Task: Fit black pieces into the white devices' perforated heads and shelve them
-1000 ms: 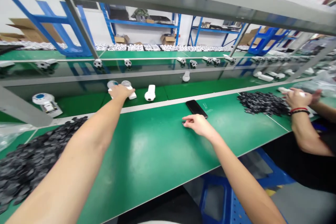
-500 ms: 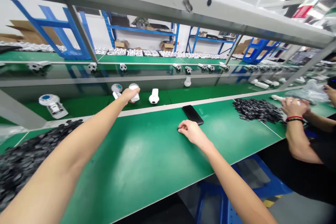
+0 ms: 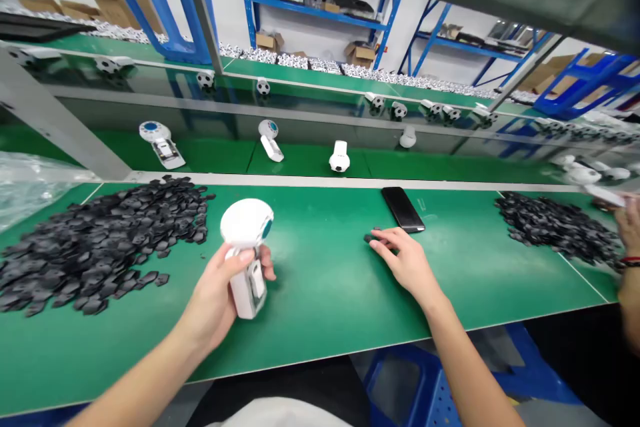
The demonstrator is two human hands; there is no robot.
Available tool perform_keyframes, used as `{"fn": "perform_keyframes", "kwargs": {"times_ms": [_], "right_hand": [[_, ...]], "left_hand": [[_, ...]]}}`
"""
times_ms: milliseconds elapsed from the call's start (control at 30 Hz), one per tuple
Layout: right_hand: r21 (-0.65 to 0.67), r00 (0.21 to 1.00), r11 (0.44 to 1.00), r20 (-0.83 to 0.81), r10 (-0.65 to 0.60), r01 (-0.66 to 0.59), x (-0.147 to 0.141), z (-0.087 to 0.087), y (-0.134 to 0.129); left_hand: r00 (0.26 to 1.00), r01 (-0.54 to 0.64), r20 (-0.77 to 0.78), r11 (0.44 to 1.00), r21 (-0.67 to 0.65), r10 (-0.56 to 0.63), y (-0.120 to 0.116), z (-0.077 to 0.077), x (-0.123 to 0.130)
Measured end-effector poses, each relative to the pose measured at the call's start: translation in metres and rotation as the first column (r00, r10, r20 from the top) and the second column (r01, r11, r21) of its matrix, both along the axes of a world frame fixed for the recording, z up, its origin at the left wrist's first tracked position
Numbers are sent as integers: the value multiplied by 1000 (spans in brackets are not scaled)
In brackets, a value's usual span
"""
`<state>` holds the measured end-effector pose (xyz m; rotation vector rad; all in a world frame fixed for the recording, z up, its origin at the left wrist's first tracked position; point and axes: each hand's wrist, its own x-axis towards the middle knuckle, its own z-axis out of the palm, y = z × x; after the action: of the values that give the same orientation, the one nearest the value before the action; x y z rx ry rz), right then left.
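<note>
My left hand [image 3: 213, 290] is wrapped around the handle of a white handheld device [image 3: 246, 221], lifted above the green bench [image 3: 305, 273]. The device has a round head with a bit of blue at its edge and an open recess in the handle. Between the fingertips of my right hand [image 3: 406, 259] is a small black plastic piece [image 3: 369, 239], low over the bench. Just beyond that hand lies a black phone [image 3: 401, 209]. A heap of flat black pieces [image 3: 115, 240] spreads to the left of my left hand.
Several similar white devices, one of them here [image 3: 340, 157], rest on the lower green strip behind the bench. Football-patterned parts [image 3: 263, 86] line the ledge above. Another black heap [image 3: 555, 227] lies at right, beside a co-worker's hand [image 3: 629, 223]. A metal post [image 3: 55, 113] rises at left.
My left hand has come back from the rear strip with the white device, now over the near bench. My right hand stays near the phone with the black piece. The view has tilted down.
</note>
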<state>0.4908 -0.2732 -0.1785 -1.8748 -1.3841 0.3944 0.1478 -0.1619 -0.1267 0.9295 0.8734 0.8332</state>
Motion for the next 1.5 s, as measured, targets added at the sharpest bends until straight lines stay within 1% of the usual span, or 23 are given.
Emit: {"fn": "perform_keyframes", "kwargs": {"times_ms": [33, 67, 167, 267, 367, 400, 467, 533, 600, 667, 700, 767, 833, 933, 1067, 1167, 1300, 1400, 1500], "right_hand": [[-17, 999, 1000, 41, -11, 12, -1, 1, 4], [-40, 996, 999, 86, -16, 20, 0, 3, 9], [-138, 983, 990, 184, 17, 8, 3, 11, 22], [-191, 972, 981, 224, 70, -27, 5, 20, 30], [-196, 975, 979, 202, 93, -53, -4, 30, 30], [-178, 982, 983, 174, 74, -42, -10, 33, 28], [-90, 995, 996, 101, 5, 4, -26, 39, 24], [-4, 999, 1000, -48, -7, 7, -45, 44, 19], [-6, 967, 1000, -256, 13, -15, -67, 46, 15], [-49, 898, 998, -440, 22, -48, -89, 46, 13], [-66, 867, 995, -498, 34, -77, -100, 46, 12], [-72, 826, 986, -557, 86, -151, -117, 46, 9], [-48, 816, 979, -562, 139, -200, -131, 47, 7], [-2, 832, 978, -525, 178, -210, -143, 51, 6], [-10, 861, 957, -439, 257, -290, -152, 59, 9], [-19, 898, 952, -338, 280, -304, -156, 68, 10], [-16, 952, 963, -153, 263, -269, -159, 75, 5], [3, 970, 970, 13, 244, -244, -161, 74, 1], [6, 964, 972, 128, 231, -234, -162, 70, -3]], "left_hand": [[998, -21, 63, 999, -47, 23, -12, -4, -2], [991, -13, 132, 996, -92, 25, -23, -9, -3], [960, 78, 279, 977, -197, -21, -48, -26, -5], [942, 160, 327, 961, -226, -79, -56, -37, -4], [922, 203, 376, 945, -258, -96, -53, -36, -2], [917, 209, 388, 941, -267, -94, -52, -33, -2], [917, 230, 381, 936, -267, -116, -50, -29, 0], [929, 263, 325, 934, -242, -177, -48, -24, 2], [940, 282, 256, 937, -205, -226, -45, -20, 4], [954, 261, 196, 950, -173, -226, -40, -16, 6], [959, 249, 176, 955, -163, -220, -37, -15, 7], [963, 246, 154, 957, -156, -223, -32, -15, 7], [959, 265, 140, 953, -145, -245, -29, -17, 6], [951, 307, 79, 943, -130, -299, -30, -21, 6], [928, 365, -25, 919, -151, -372, -36, -22, 6], [903, 401, -118, 909, -118, -413, -38, -15, 5], [863, 454, -231, 890, -35, -449, -36, -4, 3], [851, 471, -274, 882, 20, -449, -32, 3, 4], [828, 504, -298, 863, 23, -476, -30, 7, 8]]}}
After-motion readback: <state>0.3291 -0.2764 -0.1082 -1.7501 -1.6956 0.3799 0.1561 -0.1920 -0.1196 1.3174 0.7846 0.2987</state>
